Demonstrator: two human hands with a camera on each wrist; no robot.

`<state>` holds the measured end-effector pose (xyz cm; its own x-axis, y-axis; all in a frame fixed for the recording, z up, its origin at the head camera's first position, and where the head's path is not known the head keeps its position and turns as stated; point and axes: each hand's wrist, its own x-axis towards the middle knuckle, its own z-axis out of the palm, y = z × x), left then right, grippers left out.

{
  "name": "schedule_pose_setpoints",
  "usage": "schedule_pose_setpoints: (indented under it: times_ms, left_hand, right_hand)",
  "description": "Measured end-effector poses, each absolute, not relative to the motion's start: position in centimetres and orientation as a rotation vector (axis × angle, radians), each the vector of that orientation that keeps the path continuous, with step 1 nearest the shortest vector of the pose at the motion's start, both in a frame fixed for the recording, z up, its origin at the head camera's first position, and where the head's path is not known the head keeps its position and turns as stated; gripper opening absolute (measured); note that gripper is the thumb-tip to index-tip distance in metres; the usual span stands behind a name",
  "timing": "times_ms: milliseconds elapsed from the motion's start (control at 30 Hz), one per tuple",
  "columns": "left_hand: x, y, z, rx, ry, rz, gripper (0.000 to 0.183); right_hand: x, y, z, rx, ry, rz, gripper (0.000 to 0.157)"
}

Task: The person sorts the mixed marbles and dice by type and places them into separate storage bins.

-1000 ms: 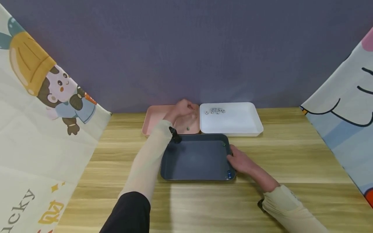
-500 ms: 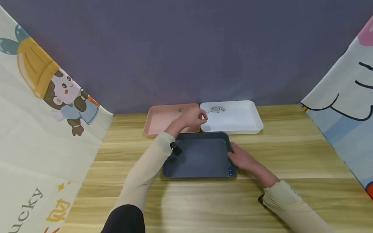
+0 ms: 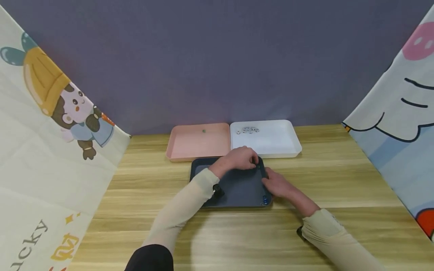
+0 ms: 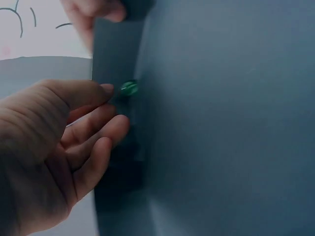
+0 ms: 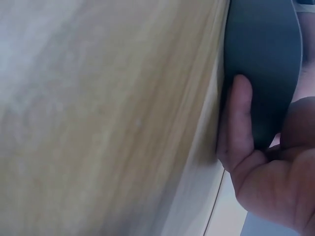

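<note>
My left hand reaches over the far right corner of the dark grey tray. In the left wrist view a green glass marble lies against the tray's side wall, just beyond the thumb tip of my left hand. The fingers are loosely bent with a gap between thumb and fingertips, and nothing sits in that gap. On the right, my right hand grips the tray's side, its fingers along the outer wall. Blue marbles rest in the tray's near right corner.
Behind the dark tray stand a pink tray with a small green marble and a white tray with several small dice-like white pieces. All rest on a wooden table against a grey-blue backdrop.
My left hand has moved from over the pink tray, right and toward me, to the dark tray's far right corner. The green marble in the pink tray has rolled backward. My right hand stays put.
</note>
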<state>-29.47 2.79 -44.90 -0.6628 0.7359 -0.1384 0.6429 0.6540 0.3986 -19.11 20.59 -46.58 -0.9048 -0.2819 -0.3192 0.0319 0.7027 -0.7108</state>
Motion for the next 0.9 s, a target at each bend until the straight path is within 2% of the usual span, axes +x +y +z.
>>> schedule_pose_setpoints:
  times_ms: [333, 600, 900]
  left_hand:
    - [-28.2, 3.4, -46.0, 1.09, 2.624, 0.488, 0.021]
    - [-28.4, 3.9, -46.8, 1.096, 2.675, 0.519, 0.009]
    - [-28.2, 4.2, -47.8, 1.06, 2.735, 0.48, 0.01]
  right_hand:
    - [-19.3, 20.8, -47.0, -0.185, 2.491, -1.078, 0.05]
    - [-19.6, 20.7, -46.0, -0.096, 2.386, -1.179, 0.051]
    - [-20.0, 20.2, -45.8, -0.075, 2.403, -1.171, 0.046]
